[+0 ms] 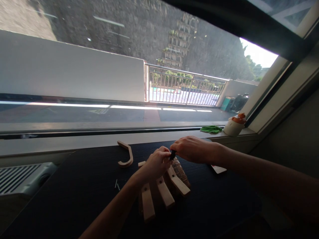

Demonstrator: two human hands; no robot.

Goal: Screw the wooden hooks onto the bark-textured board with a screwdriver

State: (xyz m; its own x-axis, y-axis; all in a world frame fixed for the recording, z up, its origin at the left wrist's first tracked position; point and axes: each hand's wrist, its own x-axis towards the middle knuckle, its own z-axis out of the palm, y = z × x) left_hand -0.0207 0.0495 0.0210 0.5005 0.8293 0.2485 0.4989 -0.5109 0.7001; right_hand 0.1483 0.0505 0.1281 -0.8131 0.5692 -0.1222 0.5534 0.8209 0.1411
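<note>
My left hand and my right hand meet above the wooden pieces, both with fingers closed. Between their fingertips is a small black piece, whose kind I cannot make out. My right fingers pinch its upper part, and my left fingers close around its lower side. Below lie several curved wooden hooks, each with a dark hole, across a rough-edged, bark-like wooden piece. My left hand and forearm cover part of them. A loose wooden hook lies to the left, and a few screws lie nearer me.
The black table stands against a window sill. On the sill are a green cloth and a white container with an orange top. A pale card-like item lies under my right forearm. A slatted grey unit stands left.
</note>
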